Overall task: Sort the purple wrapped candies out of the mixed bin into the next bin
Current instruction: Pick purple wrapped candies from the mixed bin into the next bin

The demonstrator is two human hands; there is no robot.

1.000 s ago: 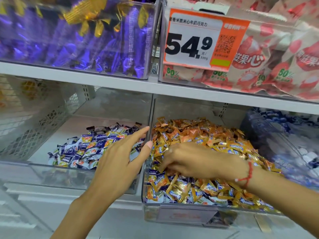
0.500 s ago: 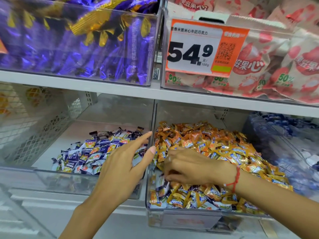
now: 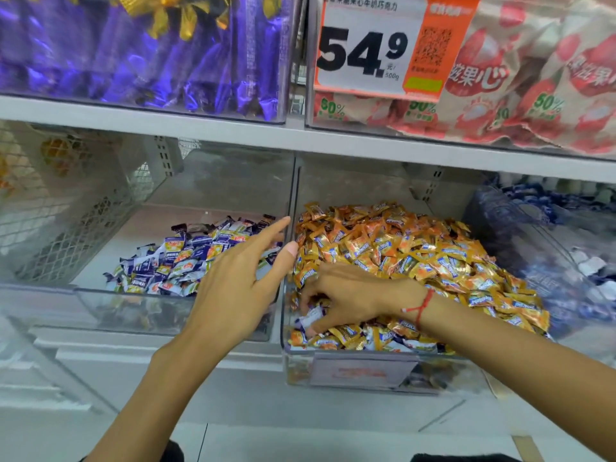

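1. Head view, upper shelf [image 3: 233, 135]: a white board spans the whole width, carrying a clear bin of large purple-and-gold packets [image 3: 140, 48] on the left and a bin of red-and-cream bags [image 3: 520, 78] on the right, with an orange-and-white price tag [image 3: 383, 48] reading 54.9 on its front.
2. Mixed bin [image 3: 350, 375]: a clear tub on the lower level, right of centre, heaped with orange wrapped candies [image 3: 416, 248]; purple-and-white pieces show among them along the front wall.
3. Next bin [image 3: 110, 305]: a clear tub just left of the mixed bin, their side walls adjoining; a low pile of purple wrapped candies [image 3: 186, 261] lies toward its right and front.
4. Right forearm: enters from the lower right and crosses above the front rim of the mixed bin, with a red string bracelet [image 3: 421, 308] at the wrist.
5. Left forearm: rises from the bottom edge toward the wall shared by the two bins.
6. Left hand [image 3: 240, 288]: back facing the camera, fingers straight and spread wide, index finger pointing up and right over the next bin, thumb tip at the dividing wall; it holds nothing.
7. Right hand [image 3: 350, 291]: palm down at the front left corner of the mixed bin, fingers curled downward into the candies.
8. Purple candy [image 3: 311, 316]: a pale purple-and-white wrapper pinched in the right fingertips, low in the mixed bin.
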